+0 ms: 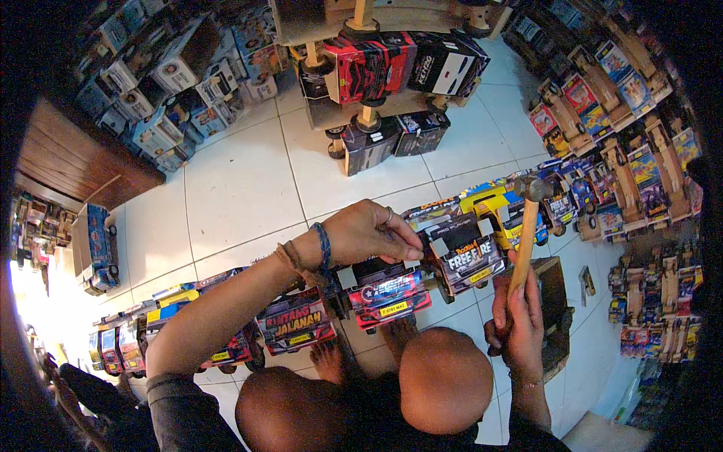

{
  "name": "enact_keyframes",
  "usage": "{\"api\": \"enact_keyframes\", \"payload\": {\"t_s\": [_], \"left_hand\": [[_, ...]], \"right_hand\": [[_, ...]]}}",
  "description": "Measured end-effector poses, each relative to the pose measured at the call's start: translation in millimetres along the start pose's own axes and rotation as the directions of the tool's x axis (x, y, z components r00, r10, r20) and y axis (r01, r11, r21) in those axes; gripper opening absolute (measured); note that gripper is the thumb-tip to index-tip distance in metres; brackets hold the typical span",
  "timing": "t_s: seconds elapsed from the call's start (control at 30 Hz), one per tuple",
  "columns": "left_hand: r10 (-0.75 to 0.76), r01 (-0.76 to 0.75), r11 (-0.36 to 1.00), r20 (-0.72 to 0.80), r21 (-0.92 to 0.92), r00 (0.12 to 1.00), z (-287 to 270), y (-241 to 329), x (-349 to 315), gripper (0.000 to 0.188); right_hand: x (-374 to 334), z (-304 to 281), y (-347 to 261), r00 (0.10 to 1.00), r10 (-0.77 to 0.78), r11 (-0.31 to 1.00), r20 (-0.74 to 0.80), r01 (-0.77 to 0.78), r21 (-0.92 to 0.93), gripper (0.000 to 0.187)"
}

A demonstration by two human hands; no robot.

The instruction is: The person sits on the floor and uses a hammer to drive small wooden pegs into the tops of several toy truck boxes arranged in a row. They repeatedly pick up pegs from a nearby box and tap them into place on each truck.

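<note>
My left hand (370, 233) reaches across the row, thumb and forefinger pinched on a small white flap (411, 264) at the upper corner of a red and black toy truck (385, 301). A matching white flap stands at that truck's other corner. Just to the right is a black toy truck (468, 258) with orange and white lettering. In my right hand (518, 320) is a hammer (523, 256), gripped low on its wooden handle, head up, above the right part of the row. Further along sits a yellow toy truck (503, 215).
More toy trucks (297, 320) continue the row leftward on white floor tiles (233, 169). By my right hand stands a wooden box (555, 316). Ahead lie larger red and black trucks (373, 68) on their sides. Stacked trucks (640, 162) line the right; boxy truck bodies (162, 128) pile at left.
</note>
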State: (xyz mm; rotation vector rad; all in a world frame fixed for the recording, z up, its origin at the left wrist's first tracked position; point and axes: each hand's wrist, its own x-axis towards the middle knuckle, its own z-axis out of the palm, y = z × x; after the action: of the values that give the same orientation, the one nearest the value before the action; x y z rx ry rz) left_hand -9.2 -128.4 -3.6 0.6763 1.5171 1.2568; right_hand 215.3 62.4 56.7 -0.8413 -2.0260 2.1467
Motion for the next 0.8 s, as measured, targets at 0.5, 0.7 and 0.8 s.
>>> {"api": "enact_keyframes", "payload": {"t_s": [0.5,0.7,0.8], "left_hand": [[0.024,-0.019,0.996,-0.062,0.089,0.998,3.3,-1.4,-0.4,0.03],[0.018,-0.004,0.989,-0.092,0.147,0.996,5.2,-0.2,-0.7,0.03],[0.009,0.006,0.987,-0.099,0.158,0.995,5.9,-2.0,0.3,0.03]], "right_hand": [[3.2,-8.7,9.0,0.999,-0.03,0.989,0.009,0.031,-0.146,0.046],[3.7,-9.0,8.2,0.999,0.027,0.997,0.038,-0.024,-0.078,0.047],[3.6,-9.8,7.4,0.999,0.033,0.994,0.042,-0.029,-0.103,0.047]]}}
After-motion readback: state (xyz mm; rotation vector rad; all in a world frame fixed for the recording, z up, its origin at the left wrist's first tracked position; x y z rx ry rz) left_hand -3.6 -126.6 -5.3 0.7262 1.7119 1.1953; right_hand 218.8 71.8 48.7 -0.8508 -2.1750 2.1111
